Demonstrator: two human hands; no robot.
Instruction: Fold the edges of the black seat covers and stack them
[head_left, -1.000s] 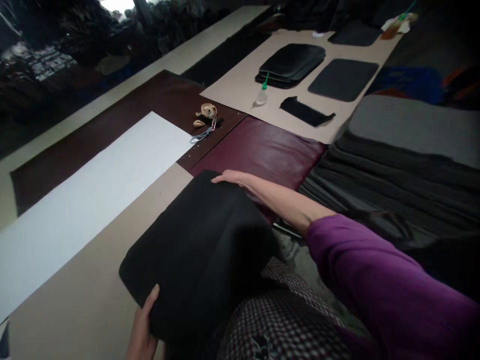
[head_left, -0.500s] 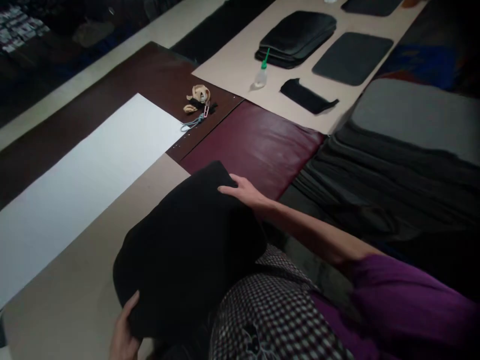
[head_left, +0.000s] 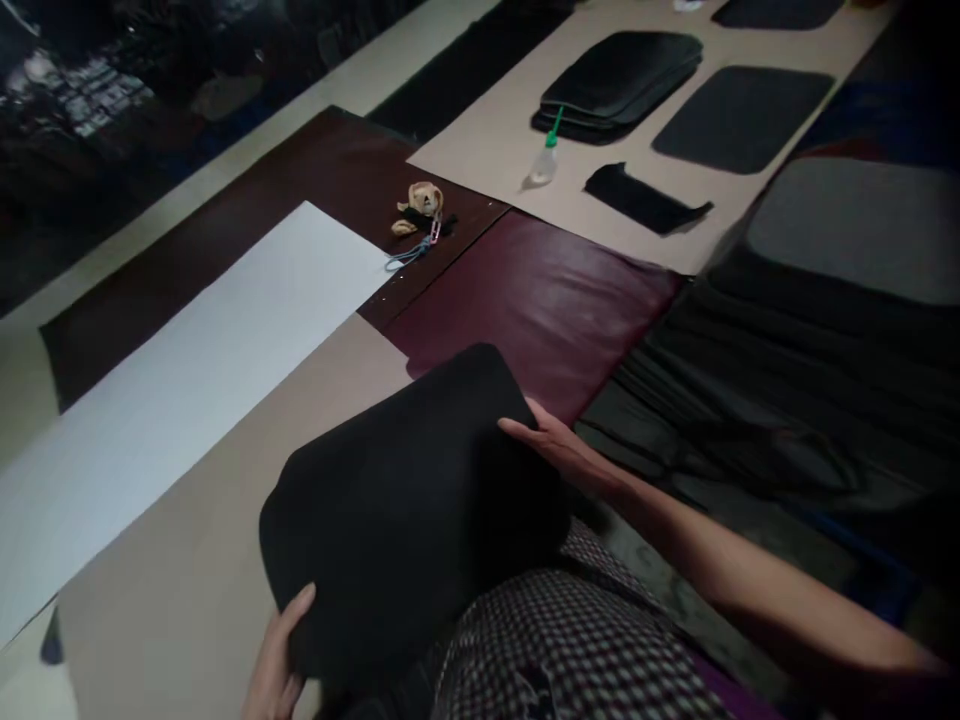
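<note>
A black panel with rounded corners [head_left: 390, 500], like a sheet of leather or foam, is held in front of my body over the near edge of the table. My left hand [head_left: 279, 650] grips its lower left edge, thumb on top and fingers underneath. On the far right edge my right hand [head_left: 551, 440] holds it the same way, with most fingers hidden beneath. The panel bends slightly toward its right side. Its near edge rests close to my checked apron [head_left: 570, 640].
Beige board [head_left: 172, 560] and a white sheet [head_left: 195, 350] cover the table at left. Beyond the maroon cover [head_left: 517, 290] are a green-tipped bottle [head_left: 544, 165], stacked black panels [head_left: 622, 75], a single panel [head_left: 746, 118] and a black strip [head_left: 645, 198]. A tall dark stack [head_left: 847, 230] stands right.
My view has turned a little, so the table shifts right in the picture. Both hands keep hold of the black panel, whose top now looks flatter.
</note>
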